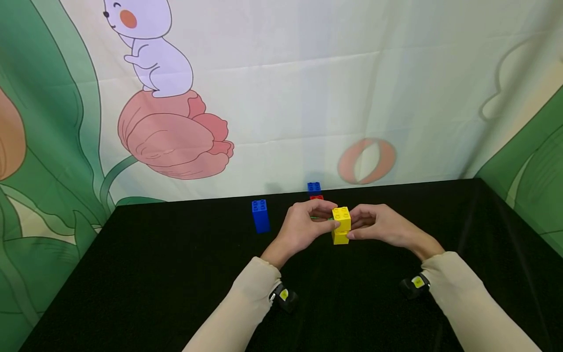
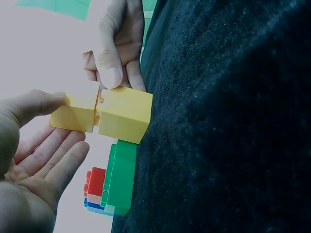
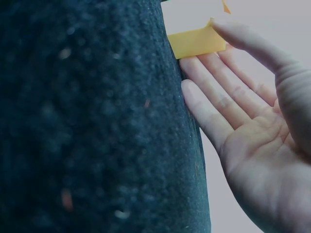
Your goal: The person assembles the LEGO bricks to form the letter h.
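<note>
Two yellow toy bricks stand one above the other between my hands. My left hand [image 1: 302, 227] pinches the upper yellow brick [image 1: 342, 221] between thumb and fingers. The lower yellow brick [image 1: 340, 238] is pinched by my right hand [image 1: 382, 226], its thumb on the near side. In the left wrist view a narrow gap with studs shows between the two, so they are not pressed flush. The right wrist view catches only part of the yellow brick [image 3: 198, 42] at the fingertips.
A tall blue brick piece [image 1: 261, 217] stands left of my hands on the black table [image 1: 176, 274]. Behind the hands are a green brick [image 2: 121, 177], a red brick [image 2: 96, 182] and a blue brick [image 1: 314, 188]. A printed curtain [image 1: 281, 98] hangs along the back edge.
</note>
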`<move>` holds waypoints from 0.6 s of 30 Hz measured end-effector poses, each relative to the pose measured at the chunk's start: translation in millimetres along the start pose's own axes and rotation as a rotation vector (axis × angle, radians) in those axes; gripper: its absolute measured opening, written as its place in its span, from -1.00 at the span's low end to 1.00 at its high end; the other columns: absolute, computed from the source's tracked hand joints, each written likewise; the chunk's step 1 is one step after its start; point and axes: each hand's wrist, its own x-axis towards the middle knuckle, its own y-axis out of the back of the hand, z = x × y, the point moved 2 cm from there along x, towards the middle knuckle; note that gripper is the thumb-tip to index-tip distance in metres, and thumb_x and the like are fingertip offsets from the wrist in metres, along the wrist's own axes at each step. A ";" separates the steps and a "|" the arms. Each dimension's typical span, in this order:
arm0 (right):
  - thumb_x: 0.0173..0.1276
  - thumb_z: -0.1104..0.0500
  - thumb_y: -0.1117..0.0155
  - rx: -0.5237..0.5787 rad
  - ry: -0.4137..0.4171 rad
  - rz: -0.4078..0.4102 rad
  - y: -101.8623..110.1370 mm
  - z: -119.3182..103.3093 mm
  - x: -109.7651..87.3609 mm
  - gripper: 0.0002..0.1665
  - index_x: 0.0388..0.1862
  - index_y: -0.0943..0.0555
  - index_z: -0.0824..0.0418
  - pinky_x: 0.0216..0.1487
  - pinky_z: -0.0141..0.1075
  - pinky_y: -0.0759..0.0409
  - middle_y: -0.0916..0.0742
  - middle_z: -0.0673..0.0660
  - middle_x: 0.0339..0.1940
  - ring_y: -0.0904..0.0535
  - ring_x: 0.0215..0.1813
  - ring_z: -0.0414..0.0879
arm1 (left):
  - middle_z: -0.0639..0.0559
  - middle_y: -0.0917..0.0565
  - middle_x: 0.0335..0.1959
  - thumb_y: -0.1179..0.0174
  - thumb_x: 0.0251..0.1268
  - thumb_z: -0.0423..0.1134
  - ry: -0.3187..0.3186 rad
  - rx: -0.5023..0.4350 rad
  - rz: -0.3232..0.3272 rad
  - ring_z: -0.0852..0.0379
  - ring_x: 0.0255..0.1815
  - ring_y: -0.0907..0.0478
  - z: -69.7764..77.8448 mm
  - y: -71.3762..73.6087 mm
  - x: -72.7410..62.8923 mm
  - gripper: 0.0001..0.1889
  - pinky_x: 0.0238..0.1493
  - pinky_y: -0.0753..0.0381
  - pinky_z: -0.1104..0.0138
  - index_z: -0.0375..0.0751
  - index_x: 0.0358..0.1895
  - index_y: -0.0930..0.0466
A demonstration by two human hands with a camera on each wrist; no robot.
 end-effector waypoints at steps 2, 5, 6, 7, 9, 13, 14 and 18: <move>0.42 0.12 -0.50 -0.002 0.001 -0.001 -0.1 0.1 0.2 -0.48 0.25 -0.59 0.31 0.21 -0.04 -0.69 -0.76 0.21 0.12 -0.71 0.16 0.09 | 0.05 -0.76 0.05 -0.45 0.41 -0.28 0.004 0.004 -0.003 0.14 0.03 -0.72 0.1 -0.1 -0.3 -0.70 0.10 -0.72 0.30 -0.15 0.15 -0.73; 0.42 0.12 -0.50 -0.002 0.001 -0.003 0.1 0.6 0.6 -0.48 0.25 -0.59 0.30 0.22 -0.04 -0.69 -0.76 0.21 0.12 -0.71 0.17 0.09 | 0.06 -0.76 0.05 -0.45 0.41 -0.27 0.009 0.009 -0.005 0.15 0.03 -0.71 -0.2 -0.3 -0.3 -0.70 0.11 -0.72 0.30 -0.14 0.15 -0.73; 0.42 0.12 -0.50 -0.001 0.001 -0.004 0.1 0.7 0.7 -0.48 0.25 -0.59 0.31 0.22 -0.04 -0.69 -0.76 0.21 0.12 -0.71 0.17 0.09 | 0.07 -0.76 0.05 -0.45 0.41 -0.27 0.011 0.010 -0.005 0.15 0.03 -0.71 0.1 -0.2 -0.6 -0.69 0.11 -0.72 0.30 -0.14 0.16 -0.73; 0.42 0.11 -0.50 -0.002 0.001 -0.004 0.1 0.9 0.8 -0.47 0.26 -0.59 0.30 0.22 -0.04 -0.69 -0.76 0.20 0.12 -0.71 0.17 0.09 | 0.07 -0.76 0.05 -0.45 0.41 -0.27 0.013 0.011 -0.006 0.15 0.03 -0.71 0.0 -0.3 -0.6 -0.69 0.11 -0.72 0.30 -0.14 0.16 -0.73; 0.42 0.11 -0.51 -0.001 0.000 -0.004 0.4 1.4 0.9 -0.47 0.26 -0.59 0.31 0.22 -0.04 -0.69 -0.76 0.20 0.12 -0.71 0.17 0.09 | 0.07 -0.76 0.05 -0.45 0.41 -0.27 0.017 0.013 -0.010 0.15 0.03 -0.71 0.0 -0.3 -0.7 -0.69 0.12 -0.72 0.30 -0.14 0.16 -0.72; 0.42 0.11 -0.51 -0.003 -0.001 -0.005 0.6 1.4 0.9 -0.47 0.25 -0.59 0.31 0.21 -0.04 -0.69 -0.76 0.21 0.12 -0.71 0.17 0.09 | 0.07 -0.77 0.06 -0.44 0.42 -0.26 0.018 0.018 -0.017 0.16 0.02 -0.71 0.1 -0.4 -0.9 -0.70 0.12 -0.71 0.31 -0.14 0.16 -0.72; 0.42 0.11 -0.51 -0.004 -0.002 -0.005 0.6 1.3 0.8 -0.47 0.25 -0.59 0.31 0.21 -0.04 -0.69 -0.76 0.21 0.12 -0.71 0.17 0.09 | 0.07 -0.77 0.05 -0.44 0.43 -0.25 0.016 0.020 -0.018 0.16 0.02 -0.71 0.0 -0.4 -0.9 -0.70 0.12 -0.71 0.31 -0.14 0.16 -0.72; 0.42 0.11 -0.51 -0.002 -0.004 -0.007 0.3 0.9 0.8 -0.46 0.26 -0.58 0.31 0.20 -0.05 -0.70 -0.76 0.21 0.12 -0.71 0.17 0.09 | 0.06 -0.77 0.05 -0.44 0.43 -0.26 0.007 0.024 -0.018 0.15 0.02 -0.71 -1.6 -0.8 -0.7 -0.70 0.14 -0.71 0.30 -0.16 0.16 -0.72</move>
